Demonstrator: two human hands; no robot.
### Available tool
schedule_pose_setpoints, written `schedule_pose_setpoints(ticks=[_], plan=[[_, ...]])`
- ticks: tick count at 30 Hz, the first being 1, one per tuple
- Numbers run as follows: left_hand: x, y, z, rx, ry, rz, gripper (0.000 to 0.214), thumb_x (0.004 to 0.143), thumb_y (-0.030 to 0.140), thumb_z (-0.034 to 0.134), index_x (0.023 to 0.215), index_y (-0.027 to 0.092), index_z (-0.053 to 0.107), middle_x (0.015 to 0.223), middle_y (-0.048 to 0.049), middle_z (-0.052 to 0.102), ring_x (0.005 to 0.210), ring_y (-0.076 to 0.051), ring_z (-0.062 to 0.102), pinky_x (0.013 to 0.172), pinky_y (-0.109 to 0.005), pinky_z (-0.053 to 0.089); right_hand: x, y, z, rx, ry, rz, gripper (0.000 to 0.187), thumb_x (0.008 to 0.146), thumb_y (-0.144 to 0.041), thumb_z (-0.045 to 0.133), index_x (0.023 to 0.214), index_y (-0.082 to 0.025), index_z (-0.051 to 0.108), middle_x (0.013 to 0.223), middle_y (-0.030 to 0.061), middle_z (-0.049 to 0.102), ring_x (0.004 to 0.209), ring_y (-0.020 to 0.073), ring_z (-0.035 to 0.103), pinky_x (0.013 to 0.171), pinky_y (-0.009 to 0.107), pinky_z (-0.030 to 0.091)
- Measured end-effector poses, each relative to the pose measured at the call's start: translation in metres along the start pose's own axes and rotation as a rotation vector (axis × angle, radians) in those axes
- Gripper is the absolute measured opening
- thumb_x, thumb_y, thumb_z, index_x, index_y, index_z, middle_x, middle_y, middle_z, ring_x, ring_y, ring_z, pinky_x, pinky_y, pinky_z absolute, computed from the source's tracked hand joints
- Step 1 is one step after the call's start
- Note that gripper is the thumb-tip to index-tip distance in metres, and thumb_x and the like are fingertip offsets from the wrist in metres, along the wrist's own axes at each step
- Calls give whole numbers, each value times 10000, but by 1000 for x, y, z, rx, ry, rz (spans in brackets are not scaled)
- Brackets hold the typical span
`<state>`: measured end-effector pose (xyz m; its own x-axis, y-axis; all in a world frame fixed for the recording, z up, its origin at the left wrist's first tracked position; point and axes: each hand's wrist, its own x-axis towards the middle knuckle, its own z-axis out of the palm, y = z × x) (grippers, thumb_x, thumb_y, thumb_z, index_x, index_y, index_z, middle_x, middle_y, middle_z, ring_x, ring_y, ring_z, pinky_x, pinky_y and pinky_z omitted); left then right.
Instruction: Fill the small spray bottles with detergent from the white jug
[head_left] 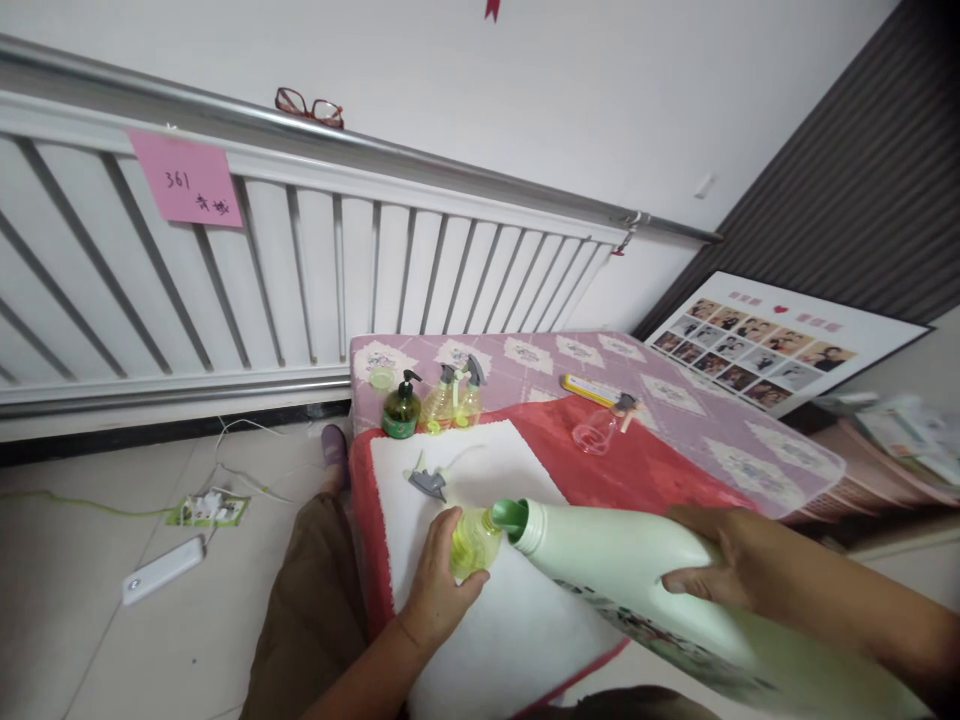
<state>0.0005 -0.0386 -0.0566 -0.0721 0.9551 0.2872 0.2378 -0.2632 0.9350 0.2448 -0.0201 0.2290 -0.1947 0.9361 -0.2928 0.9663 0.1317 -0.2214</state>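
Note:
My left hand (436, 578) is wrapped round a small clear bottle (474, 541) with yellow-green liquid, standing on a white towel (495, 620). My right hand (724, 563) grips a large pale green jug (645, 590), tipped on its side. The jug's green spout (511, 517) meets the small bottle's mouth. A grey spray-trigger head (429, 483) with its tube lies loose on the towel just beyond my left hand.
On the patterned table (720, 420) stand a dark green pump bottle (401, 408) and two spray bottles (456, 398). An empty clear spray bottle (600, 428) lies on the red cloth (645, 465) near a yellow tube (589, 390). A power strip (163, 570) lies on the floor.

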Motion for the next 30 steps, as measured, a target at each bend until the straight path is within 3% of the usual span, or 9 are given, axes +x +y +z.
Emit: schedule_pose_setpoints(ticks=[3,7,9,12,16,19,25,30], plan=[[0,-1,0,4,6,-8,798,647,110,657,1366,222,330,1412,-110,415,1331,-293,380,1131,-492,306,0,8,3,226,-118,-21,223,703,-405,631,853,-246,673,863,28,754,804,271,701,669,295,542],[-2,0,0,21,7,-18,783,656,104,635,1364,214,319,1410,-115,416,1332,-289,380,1132,-491,299,1,26,1,544,-64,41,299,683,-375,685,947,-237,660,928,40,752,856,294,702,703,319,560],[-3,1,0,26,14,-40,782,662,105,623,1368,205,303,1407,-119,420,1329,-286,385,1130,-483,303,4,37,4,618,34,69,359,677,-406,705,989,-237,652,960,50,749,876,293,694,712,327,560],[-4,3,1,39,21,-69,786,672,114,607,1380,205,278,1414,-115,411,1338,-277,376,1135,-467,298,14,51,16,624,288,107,412,642,-463,727,969,-218,671,917,72,751,807,279,686,658,326,546],[-3,3,0,70,21,-66,772,684,133,593,1383,201,271,1429,-117,389,1358,-278,347,1143,-464,285,38,52,49,738,645,142,371,619,-426,730,906,-194,686,846,70,736,722,246,660,594,315,508],[-3,2,-1,99,18,-52,759,692,144,586,1381,193,271,1426,-126,387,1359,-281,345,1142,-464,292,61,45,80,831,809,155,380,643,-458,692,905,-184,656,807,52,707,703,226,635,595,318,491],[-4,1,-2,171,8,-13,776,694,158,571,1391,188,232,1430,-138,380,1358,-285,345,1144,-443,305,101,32,142,933,992,211,423,667,-522,659,906,-176,621,803,38,669,719,208,587,642,330,471],[-4,-5,-2,201,-15,-59,807,692,230,585,1396,188,192,1444,-146,356,1366,-299,333,1152,-449,296,105,26,176,962,1030,235,379,680,-521,649,858,-191,595,753,15,645,710,208,580,642,326,467]])
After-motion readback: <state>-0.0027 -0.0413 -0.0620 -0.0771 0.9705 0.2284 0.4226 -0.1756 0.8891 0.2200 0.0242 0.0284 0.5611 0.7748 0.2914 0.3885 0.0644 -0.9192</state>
